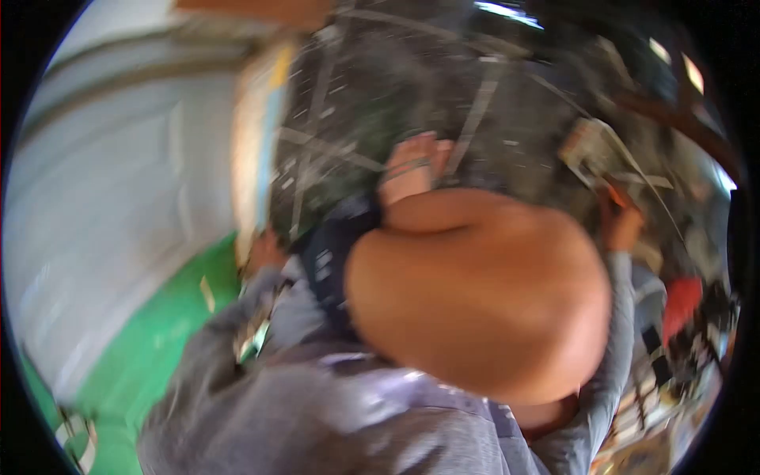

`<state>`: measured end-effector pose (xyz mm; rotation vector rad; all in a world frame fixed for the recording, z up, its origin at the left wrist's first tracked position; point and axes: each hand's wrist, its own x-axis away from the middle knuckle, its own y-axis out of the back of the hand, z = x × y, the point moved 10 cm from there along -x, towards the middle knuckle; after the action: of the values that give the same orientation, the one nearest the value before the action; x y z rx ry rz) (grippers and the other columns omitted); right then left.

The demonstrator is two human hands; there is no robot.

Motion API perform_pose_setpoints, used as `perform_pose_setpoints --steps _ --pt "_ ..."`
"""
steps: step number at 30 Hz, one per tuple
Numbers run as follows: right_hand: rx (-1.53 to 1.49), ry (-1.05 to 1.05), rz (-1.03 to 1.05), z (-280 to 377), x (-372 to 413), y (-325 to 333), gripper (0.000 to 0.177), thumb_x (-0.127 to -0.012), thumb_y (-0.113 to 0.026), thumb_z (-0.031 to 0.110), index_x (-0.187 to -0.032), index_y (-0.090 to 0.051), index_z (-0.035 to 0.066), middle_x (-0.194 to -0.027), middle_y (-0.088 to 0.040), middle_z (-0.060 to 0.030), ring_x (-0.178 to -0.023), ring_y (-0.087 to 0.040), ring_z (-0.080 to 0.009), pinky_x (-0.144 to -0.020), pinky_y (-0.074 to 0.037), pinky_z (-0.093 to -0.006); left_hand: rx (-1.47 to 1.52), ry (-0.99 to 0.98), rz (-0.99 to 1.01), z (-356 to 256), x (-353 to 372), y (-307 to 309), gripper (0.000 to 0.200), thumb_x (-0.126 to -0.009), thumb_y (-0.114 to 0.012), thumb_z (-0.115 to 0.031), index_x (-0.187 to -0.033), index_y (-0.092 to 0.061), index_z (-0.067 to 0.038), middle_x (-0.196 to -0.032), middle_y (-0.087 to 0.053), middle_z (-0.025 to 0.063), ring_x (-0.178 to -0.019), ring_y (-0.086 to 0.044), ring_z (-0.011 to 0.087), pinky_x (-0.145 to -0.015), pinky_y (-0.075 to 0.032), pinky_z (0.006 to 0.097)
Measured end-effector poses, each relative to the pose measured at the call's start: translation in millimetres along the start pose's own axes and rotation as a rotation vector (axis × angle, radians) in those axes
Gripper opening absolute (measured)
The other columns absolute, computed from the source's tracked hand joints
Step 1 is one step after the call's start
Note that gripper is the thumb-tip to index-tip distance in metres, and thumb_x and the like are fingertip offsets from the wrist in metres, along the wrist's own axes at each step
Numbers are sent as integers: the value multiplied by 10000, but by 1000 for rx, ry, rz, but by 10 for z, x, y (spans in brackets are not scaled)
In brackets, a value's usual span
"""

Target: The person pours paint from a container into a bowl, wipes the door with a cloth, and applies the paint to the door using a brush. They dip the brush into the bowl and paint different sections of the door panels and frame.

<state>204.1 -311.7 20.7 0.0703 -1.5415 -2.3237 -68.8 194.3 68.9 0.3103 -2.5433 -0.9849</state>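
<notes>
The person seems to be crouching or sitting low, for a bare bent knee (483,293) fills the middle of the view with a foot (408,170) showing just beyond it, a thin strap across its top; that posture probably serves to bring both hands near the dark floor (372,71). The left hand (268,249) is at the lower end of a narrow strip (257,158) that runs along the floor's left edge, perhaps to steady the body or the strip itself; blur hides its fingers, so I cannot tell whether they grip the strip, rest on it or lie open just beside it. Beyond that strip stands a pale panel (119,206), with a green band (158,336) along its lower part. The right hand (623,222) reaches out past the knee, presumably because the shallow tray-like thing (590,150) lies on that side, toward the floor's right edge and clear of the foot. Something small and orange (616,194) shows at its fingertips, close to the near end of the tray-like thing; whether the fingers are closed on it, or touch the tray-like thing, I cannot tell. A red thing (681,305) and blurred clutter (673,380) sit outside the right forearm.
</notes>
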Motion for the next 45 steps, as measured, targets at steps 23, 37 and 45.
perform_pose_setpoints --steps 23,37,45 --pt "162 217 221 472 91 647 287 -792 -615 50 -1070 -672 95 -1090 -659 -140 -977 -639 -351 -837 -520 -415 157 487 22 889 51 -220 394 -1004 -437 -349 -1033 -635 -9 -932 -647 94 -824 -561 242 -767 -456 398" --pt "228 219 323 493 -237 -530 515 -958 -428 298 -1389 -425 17 -1443 -425 -188 -1357 -377 -335 -1105 -330 -442 383 817 -165 1213 -45 -539 423 -1035 -397 -349 -1091 -616 9 -945 -644 57 -868 -573 208 -773 -458 372" --pt "73 149 174 757 -378 214 297 -779 -590 78 -1061 -679 46 -1068 -673 -187 -965 -644 -376 -832 -520 -466 -2 18 69 1193 -377 -385 320 -840 -675 -270 -1025 -576 -29 -960 -628 119 -886 -601 239 -812 -482 366"
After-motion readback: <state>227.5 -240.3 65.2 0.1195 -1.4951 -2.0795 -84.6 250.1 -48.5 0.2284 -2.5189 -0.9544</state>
